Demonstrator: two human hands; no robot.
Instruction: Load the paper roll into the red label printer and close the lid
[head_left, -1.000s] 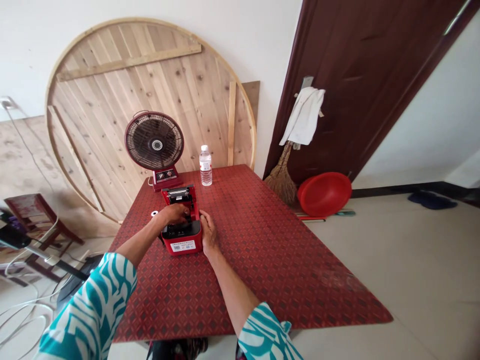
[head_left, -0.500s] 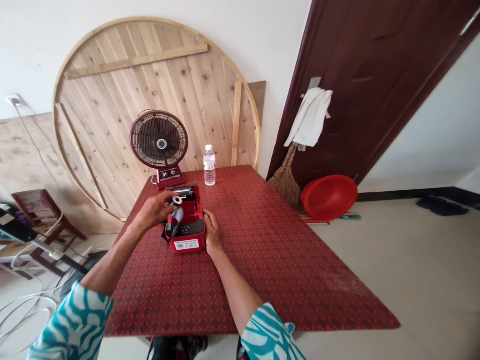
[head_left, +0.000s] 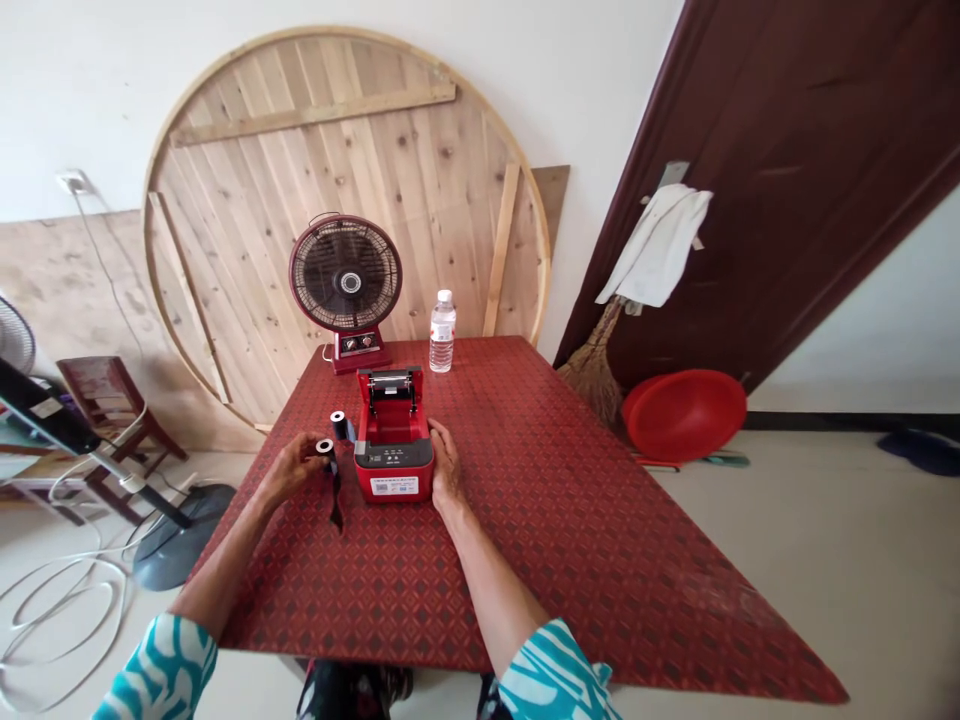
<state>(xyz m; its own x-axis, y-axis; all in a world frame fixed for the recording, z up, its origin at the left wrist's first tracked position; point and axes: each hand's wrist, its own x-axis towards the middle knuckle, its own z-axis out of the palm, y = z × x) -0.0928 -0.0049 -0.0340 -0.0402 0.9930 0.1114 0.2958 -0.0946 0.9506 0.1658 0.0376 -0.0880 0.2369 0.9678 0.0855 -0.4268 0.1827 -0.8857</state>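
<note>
A small red and black label printer (head_left: 394, 455) sits on the table with its lid tipped up and back, its red inside showing. Along its right side, my right hand (head_left: 445, 468) grips the casing. To the left of the printer, my left hand (head_left: 294, 466) pinches a black ribbon roll (head_left: 325, 452) with a white core; a loose strip of black film hangs down from it. A second black ribbon roll (head_left: 340, 425) stands upright just behind that one, close to the printer's left side, with some film between it and the printer.
The red patterned table (head_left: 570, 560) carries a fan (head_left: 349, 285) and a water bottle (head_left: 442, 335) at its far end. A round wooden tabletop (head_left: 360, 150) leans on the wall. On the floor stand a red basin (head_left: 684, 418) and, at left, a floor fan base (head_left: 184, 535) among cables.
My left hand has moved from above the open printer to its left side, and the ribbon rolls are there now. My right hand stays on the printer. The view has shifted slightly.
</note>
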